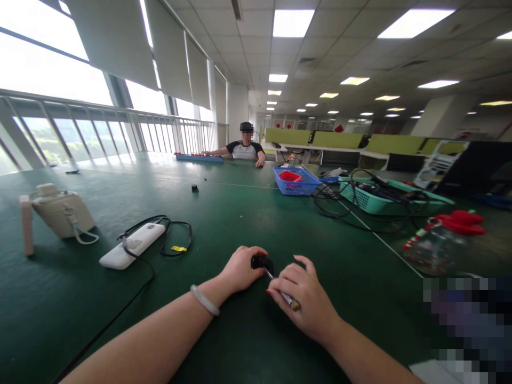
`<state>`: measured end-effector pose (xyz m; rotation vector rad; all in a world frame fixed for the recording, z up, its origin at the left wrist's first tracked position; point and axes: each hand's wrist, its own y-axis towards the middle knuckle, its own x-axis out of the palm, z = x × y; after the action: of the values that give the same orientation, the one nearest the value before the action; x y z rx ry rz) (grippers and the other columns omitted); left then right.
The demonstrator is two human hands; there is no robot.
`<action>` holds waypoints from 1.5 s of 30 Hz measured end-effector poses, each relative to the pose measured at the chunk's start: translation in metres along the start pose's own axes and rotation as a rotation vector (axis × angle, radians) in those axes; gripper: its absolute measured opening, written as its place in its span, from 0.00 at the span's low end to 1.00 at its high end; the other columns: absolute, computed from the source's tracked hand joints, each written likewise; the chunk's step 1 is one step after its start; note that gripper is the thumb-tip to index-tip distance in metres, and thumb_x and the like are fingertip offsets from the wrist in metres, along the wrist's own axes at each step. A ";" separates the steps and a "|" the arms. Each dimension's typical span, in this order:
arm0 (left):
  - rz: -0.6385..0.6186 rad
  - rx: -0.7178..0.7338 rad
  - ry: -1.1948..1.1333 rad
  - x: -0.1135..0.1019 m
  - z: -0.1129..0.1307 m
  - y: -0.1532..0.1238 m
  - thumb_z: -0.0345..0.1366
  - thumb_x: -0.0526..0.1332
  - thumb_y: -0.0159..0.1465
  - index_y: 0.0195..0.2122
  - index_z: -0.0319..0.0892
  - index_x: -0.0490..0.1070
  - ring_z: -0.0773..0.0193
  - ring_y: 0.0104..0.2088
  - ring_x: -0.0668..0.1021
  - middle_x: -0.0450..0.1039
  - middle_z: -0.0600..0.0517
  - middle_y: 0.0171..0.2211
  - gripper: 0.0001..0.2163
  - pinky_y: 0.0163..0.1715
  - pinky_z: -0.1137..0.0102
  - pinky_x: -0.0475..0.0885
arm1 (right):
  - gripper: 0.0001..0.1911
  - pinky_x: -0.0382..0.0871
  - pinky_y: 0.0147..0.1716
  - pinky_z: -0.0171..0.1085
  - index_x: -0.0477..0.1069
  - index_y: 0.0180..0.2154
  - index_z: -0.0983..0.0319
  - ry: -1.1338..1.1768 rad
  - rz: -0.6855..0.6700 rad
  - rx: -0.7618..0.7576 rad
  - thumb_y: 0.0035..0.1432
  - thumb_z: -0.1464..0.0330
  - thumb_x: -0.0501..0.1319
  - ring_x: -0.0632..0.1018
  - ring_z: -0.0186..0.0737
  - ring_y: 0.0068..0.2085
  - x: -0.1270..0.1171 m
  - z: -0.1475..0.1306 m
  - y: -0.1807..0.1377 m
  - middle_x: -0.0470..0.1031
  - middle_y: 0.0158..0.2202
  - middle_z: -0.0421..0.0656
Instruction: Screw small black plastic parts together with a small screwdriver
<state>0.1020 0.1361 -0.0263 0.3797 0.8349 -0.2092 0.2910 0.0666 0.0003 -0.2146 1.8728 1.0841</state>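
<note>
An oblong white device (pixel 134 246) lies at left, a red-lidded clear jar (pixel 438 246) at right, both well apart from the small black object (pixel 262 262). At the green tabletop (pixel 224 205), the left hand's (pixel 242 268) fingers grip that object; the right hand (pixel 298 288) grasps a slim metallic tool (pixel 288 300), tip beside it.

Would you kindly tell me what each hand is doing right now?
Left hand: closed, holding a small black object.
Right hand: closed, holding a slim tool, its tip at that object.
</note>
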 end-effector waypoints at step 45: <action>-0.046 0.020 0.005 -0.002 0.002 -0.003 0.39 0.69 0.53 0.48 0.49 0.74 0.53 0.48 0.74 0.77 0.52 0.45 0.20 0.50 0.61 0.69 | 0.21 0.60 0.19 0.34 0.69 0.26 0.60 0.392 0.276 0.557 0.63 0.52 0.55 0.67 0.35 0.20 0.001 0.037 -0.003 0.65 0.19 0.37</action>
<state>0.1012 0.1329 -0.0240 0.3799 0.8474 -0.2592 0.3152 0.0931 -0.0085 0.1731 2.5368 0.6805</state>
